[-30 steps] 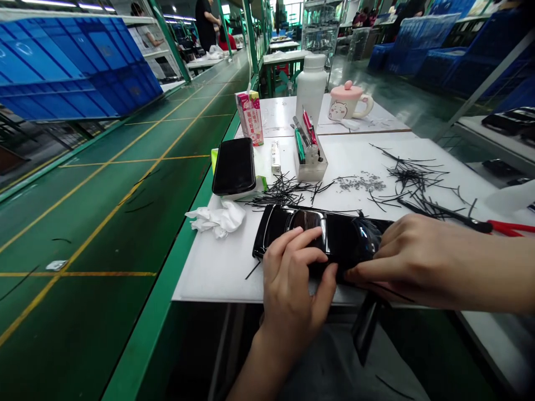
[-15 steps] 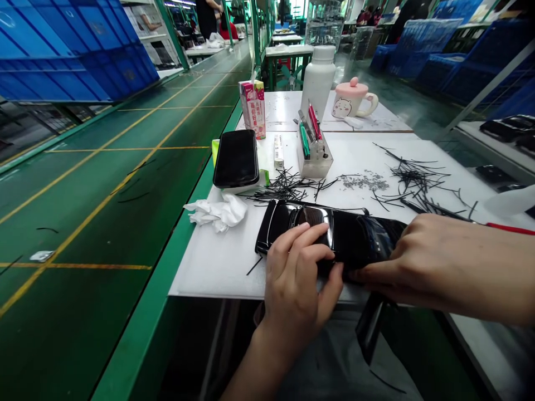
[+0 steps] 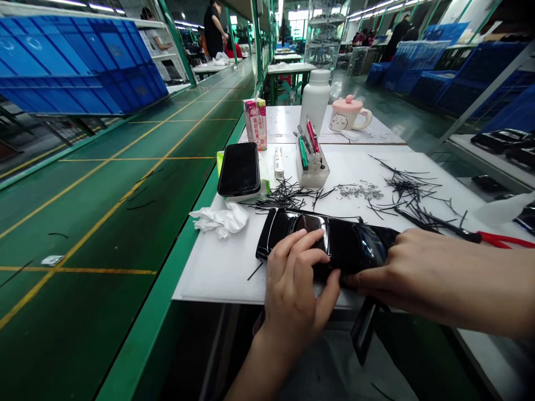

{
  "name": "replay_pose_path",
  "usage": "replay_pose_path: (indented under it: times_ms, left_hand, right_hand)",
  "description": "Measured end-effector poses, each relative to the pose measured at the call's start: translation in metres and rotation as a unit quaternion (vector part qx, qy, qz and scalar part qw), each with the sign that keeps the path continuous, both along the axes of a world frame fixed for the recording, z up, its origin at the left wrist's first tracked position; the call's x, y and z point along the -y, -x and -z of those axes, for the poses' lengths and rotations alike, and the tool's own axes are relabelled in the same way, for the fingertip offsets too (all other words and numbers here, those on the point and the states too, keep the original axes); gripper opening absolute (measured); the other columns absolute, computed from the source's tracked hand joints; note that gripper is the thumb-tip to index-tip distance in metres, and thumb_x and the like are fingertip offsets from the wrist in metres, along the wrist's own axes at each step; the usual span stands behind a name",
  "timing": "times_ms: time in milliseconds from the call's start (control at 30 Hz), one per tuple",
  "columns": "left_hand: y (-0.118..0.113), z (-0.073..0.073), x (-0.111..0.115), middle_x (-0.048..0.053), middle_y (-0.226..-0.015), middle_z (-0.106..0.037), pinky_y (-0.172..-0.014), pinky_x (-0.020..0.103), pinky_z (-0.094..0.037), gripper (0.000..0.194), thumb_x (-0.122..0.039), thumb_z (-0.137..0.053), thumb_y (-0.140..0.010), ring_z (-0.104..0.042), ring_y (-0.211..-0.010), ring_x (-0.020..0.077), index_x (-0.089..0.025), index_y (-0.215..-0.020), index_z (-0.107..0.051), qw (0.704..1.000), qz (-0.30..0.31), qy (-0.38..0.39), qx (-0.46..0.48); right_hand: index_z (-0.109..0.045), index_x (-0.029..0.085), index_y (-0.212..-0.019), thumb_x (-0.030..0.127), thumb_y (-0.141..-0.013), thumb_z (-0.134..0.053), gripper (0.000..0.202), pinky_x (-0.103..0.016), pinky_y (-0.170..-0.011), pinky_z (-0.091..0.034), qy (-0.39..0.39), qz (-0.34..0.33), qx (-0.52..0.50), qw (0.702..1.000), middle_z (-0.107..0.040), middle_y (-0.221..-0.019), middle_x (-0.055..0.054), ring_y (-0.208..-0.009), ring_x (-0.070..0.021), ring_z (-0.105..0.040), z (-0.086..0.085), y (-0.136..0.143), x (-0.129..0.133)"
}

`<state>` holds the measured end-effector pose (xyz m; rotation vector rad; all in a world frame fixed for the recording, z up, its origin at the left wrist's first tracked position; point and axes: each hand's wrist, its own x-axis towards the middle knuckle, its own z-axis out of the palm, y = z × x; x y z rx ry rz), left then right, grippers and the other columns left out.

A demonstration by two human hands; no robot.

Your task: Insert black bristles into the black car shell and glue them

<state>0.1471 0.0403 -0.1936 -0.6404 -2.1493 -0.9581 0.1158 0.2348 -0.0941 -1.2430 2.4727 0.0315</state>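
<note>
A glossy black model car (image 3: 343,239) lies lengthwise on the white foam sheet (image 3: 221,281) at the table's near edge. My left hand (image 3: 295,287) holds it, with bent fingers across the roof and the thumb against the near side. Closed on the car's right part is my right hand (image 3: 412,273), its fingertips pressed low on the near side. Just what those fingertips pinch is hidden. Below that hand a shiny black panel (image 3: 363,334) hangs past the table edge; how it joins the car cannot be seen.
Black strips (image 3: 288,194) and more strips (image 3: 412,186) lie behind the car, with red-handled pliers (image 3: 480,236) at right. Crumpled tissue (image 3: 221,220), a phone (image 3: 239,170), a tool holder (image 3: 312,172), a drink carton (image 3: 256,125), a white bottle (image 3: 314,106) and a lidded mug (image 3: 349,117) stand around.
The view has tilted up slightly, so the table sits lower and more of the pliers shows. Both hands keep nearly the same hold on the model car.
</note>
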Motion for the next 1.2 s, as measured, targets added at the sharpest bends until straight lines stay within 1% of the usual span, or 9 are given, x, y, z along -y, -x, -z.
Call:
replay_pose_path:
  times_ms: [167, 233, 300, 400, 533, 633, 1067, 1133, 1200]
  left_hand:
    - [-0.002, -0.006, 0.007, 0.005, -0.115, -0.076, -0.108, 0.035, -0.05, 0.026, -0.005, -0.066, -0.085, -0.059, -0.121, 0.0194, -0.022, -0.1, -0.054, 0.998, 0.06, -0.019, -0.021]
    - [-0.003, -0.009, 0.011, 0.0, -0.106, -0.078, -0.114, 0.034, -0.046, 0.027, -0.002, -0.063, -0.085, -0.06, -0.119, 0.018, -0.023, -0.1, -0.056, 0.995, 0.097, -0.002, -0.023]
    - [-0.004, -0.013, 0.013, -0.004, -0.099, -0.078, -0.119, 0.034, -0.041, 0.026, -0.001, -0.061, -0.087, -0.061, -0.119, 0.0177, -0.023, -0.101, -0.057, 0.99, 0.138, 0.031, -0.004]
    - [-0.003, -0.015, 0.013, -0.005, -0.094, -0.078, -0.122, 0.036, -0.04, 0.022, -0.003, -0.06, -0.09, -0.062, -0.119, 0.0175, -0.022, -0.1, -0.054, 0.981, 0.187, 0.051, 0.031]
    - [0.0, -0.018, 0.01, -0.005, -0.091, -0.077, -0.12, 0.04, -0.044, 0.024, -0.006, -0.063, -0.09, -0.065, -0.116, 0.0163, -0.024, -0.097, -0.049, 0.979, 0.195, -0.006, 0.05]
    - [0.001, -0.021, 0.008, -0.005, -0.089, -0.078, -0.117, 0.043, -0.048, 0.026, -0.007, -0.064, -0.089, -0.066, -0.112, 0.0164, -0.024, -0.094, -0.046, 0.979, 0.194, -0.032, 0.057]
    - [0.0, -0.025, 0.002, -0.008, -0.071, -0.069, -0.109, 0.041, -0.054, 0.029, -0.004, -0.066, -0.084, -0.069, -0.085, 0.0122, -0.023, -0.08, -0.045, 0.984, 0.155, -0.054, 0.064]
    - [0.001, -0.027, 0.003, -0.008, -0.067, -0.063, -0.108, 0.04, -0.055, 0.025, -0.003, -0.063, -0.083, -0.068, -0.081, 0.0114, -0.024, -0.082, -0.049, 0.988, 0.138, -0.042, 0.058]
    - [0.004, -0.027, 0.004, -0.009, -0.065, -0.061, -0.108, 0.039, -0.056, 0.025, -0.003, -0.061, -0.083, -0.068, -0.078, 0.0108, -0.025, -0.083, -0.049, 0.991, 0.124, -0.029, 0.044]
  right_hand:
    - [-0.077, 0.019, -0.095, 0.01, -0.095, -0.055, 0.024, -0.022, -0.054, -0.033, 0.068, 0.043, 0.122, 0.989, -0.074, -0.08, -0.003, -0.064, -0.012, -0.062, -0.011, 0.005, 0.001]
    - [-0.076, 0.018, -0.091, 0.013, -0.096, -0.053, 0.024, -0.02, -0.055, -0.035, 0.08, 0.062, 0.179, 0.979, -0.07, -0.071, -0.002, -0.061, -0.0116, -0.06, -0.015, 0.011, -0.002]
    - [-0.075, 0.016, -0.092, 0.023, -0.101, -0.05, 0.028, -0.018, -0.053, -0.037, 0.08, 0.102, 0.302, 0.944, -0.058, -0.053, 0.002, -0.048, -0.0093, -0.052, -0.015, 0.021, -0.007]
    - [-0.075, 0.011, -0.108, 0.043, -0.103, -0.053, 0.04, -0.015, -0.047, -0.034, 0.096, 0.141, 0.472, 0.865, -0.045, -0.039, 0.008, -0.037, -0.0059, -0.039, -0.01, 0.039, -0.018]
    - [-0.074, 0.006, -0.121, 0.048, -0.097, -0.063, 0.05, -0.014, -0.037, -0.024, 0.134, 0.159, 0.547, 0.81, -0.048, -0.038, 0.007, -0.032, -0.0046, -0.036, 0.001, 0.055, -0.029]
    - [-0.075, 0.006, -0.12, 0.048, -0.094, -0.066, 0.05, -0.014, -0.032, -0.019, 0.147, 0.176, 0.571, 0.789, -0.048, -0.036, 0.007, -0.028, -0.0048, -0.034, 0.006, 0.058, -0.031]
    - [-0.076, 0.009, -0.121, 0.05, -0.093, -0.067, 0.05, -0.014, -0.032, -0.018, 0.199, 0.194, 0.578, 0.767, -0.046, -0.035, 0.007, -0.027, -0.0042, -0.031, 0.016, 0.051, -0.033]
    - [-0.075, 0.012, -0.125, 0.056, -0.095, -0.063, 0.054, -0.015, -0.034, -0.021, 0.225, 0.207, 0.54, 0.784, -0.048, -0.039, 0.006, -0.03, -0.0051, -0.032, 0.009, 0.039, -0.035]
    - [-0.074, 0.018, -0.127, 0.06, -0.098, -0.057, 0.053, -0.017, -0.044, -0.037, 0.268, 0.232, 0.401, 0.845, -0.062, -0.054, 0.001, -0.043, -0.0082, -0.049, 0.001, 0.025, -0.045]
